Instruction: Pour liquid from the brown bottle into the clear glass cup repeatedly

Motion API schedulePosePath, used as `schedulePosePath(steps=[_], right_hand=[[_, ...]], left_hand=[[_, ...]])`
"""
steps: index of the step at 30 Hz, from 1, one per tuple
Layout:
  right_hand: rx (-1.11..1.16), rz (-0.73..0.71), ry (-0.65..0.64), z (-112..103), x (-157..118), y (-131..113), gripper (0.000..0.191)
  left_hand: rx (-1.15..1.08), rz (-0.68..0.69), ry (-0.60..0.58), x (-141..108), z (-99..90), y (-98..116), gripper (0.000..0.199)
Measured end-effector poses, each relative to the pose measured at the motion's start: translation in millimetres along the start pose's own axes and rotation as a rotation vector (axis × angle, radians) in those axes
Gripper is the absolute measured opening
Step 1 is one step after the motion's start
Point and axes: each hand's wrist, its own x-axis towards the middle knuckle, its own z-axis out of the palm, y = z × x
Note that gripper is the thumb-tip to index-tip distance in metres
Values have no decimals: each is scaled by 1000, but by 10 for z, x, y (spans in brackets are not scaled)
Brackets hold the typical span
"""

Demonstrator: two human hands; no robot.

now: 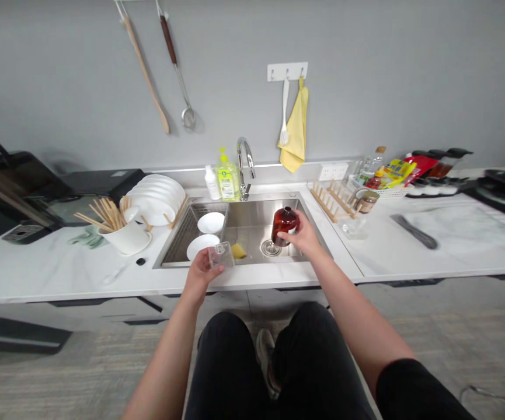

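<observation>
Amber glass bottle (284, 225) stands gripped by right-hand fingers (293, 236).

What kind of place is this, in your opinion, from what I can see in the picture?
This is most likely a kitchen: there is a stainless steel sink with a chrome faucet, a stack of white plates beside it, and a wooden plate rack on the counter.

Bright, even light, apparently from overhead. Faint, soft shadows on the wall (217, 70) beside the spatula (142, 76) and strainer (187, 116). Sharp glare on the faucet (246, 157) and along the steel sink (256, 224), with a small highlight on the bottle (285, 224). Wide-angle bowing toward the frame edges, most visible along the counter (466, 251). Slight overall softness, with darker, blurrier patches low on the floor (488, 396).
</observation>
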Motion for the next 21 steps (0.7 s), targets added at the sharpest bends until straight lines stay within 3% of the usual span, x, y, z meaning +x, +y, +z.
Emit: schedulePosePath(steps=[5,11,15,21], right_hand=[[-26,33,-40,-193,-460,-213,106],[-20,93,-61,-169,-1058,-188,104],[-18,133,-73,-115,-1204,-106,103],[-61,132,-92,-123,-1212,-6,100]], left_hand=[[280,30,-113,-126,-137,-87,73],[444,40,-190,-217,-75,-197,77],[484,80,-199,-236,-11,-232,78],[537,150,-195,-204,12,-266,74]])
